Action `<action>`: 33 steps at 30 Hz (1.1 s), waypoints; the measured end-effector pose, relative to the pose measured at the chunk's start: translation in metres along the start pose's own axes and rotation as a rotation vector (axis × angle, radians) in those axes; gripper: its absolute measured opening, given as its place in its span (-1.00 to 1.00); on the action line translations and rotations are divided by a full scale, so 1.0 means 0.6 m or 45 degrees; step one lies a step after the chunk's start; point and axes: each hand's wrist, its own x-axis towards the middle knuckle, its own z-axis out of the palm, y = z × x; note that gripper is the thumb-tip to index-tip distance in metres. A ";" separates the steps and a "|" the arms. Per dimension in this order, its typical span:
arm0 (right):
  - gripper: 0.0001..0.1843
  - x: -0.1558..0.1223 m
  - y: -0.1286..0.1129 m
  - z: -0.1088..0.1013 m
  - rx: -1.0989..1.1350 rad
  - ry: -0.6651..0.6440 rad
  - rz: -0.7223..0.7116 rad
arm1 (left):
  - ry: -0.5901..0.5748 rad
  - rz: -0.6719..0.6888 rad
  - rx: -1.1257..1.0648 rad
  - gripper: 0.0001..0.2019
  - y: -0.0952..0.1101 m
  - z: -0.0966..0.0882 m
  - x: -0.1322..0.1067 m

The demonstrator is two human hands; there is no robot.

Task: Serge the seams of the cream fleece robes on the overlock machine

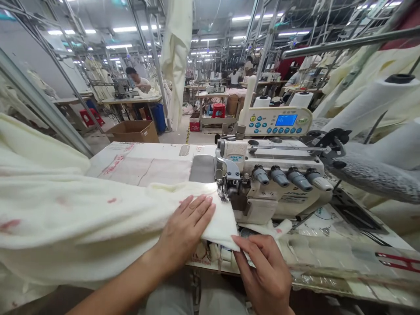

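One cream, red-spotted cloth point(124, 214); left hand point(187, 224) flat on it, fingers extended; right hand point(267, 264) pinching its corner; four knobs point(279, 176).

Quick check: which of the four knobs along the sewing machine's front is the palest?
The rightmost knob, farthest from the cream fabric under the left hand. It is whitish, while the other three knobs are grey.

We see that our left forearm point(126, 280) is bare, our fingers point(206, 216) have short nails point(209, 200), and our trousers point(172, 298) look pale grey.
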 end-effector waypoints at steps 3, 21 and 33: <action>-0.70 0.006 0.004 0.003 0.019 -0.004 -0.012 | 0.006 -0.016 0.020 -0.52 -0.006 0.007 0.002; -0.91 0.076 0.058 0.043 -0.349 0.047 -0.113 | -0.531 -0.239 -0.076 -0.47 -0.060 -0.007 0.083; -0.89 0.022 0.027 0.006 -0.272 -0.016 0.129 | -0.597 -0.373 -0.089 -0.61 -0.128 0.041 0.179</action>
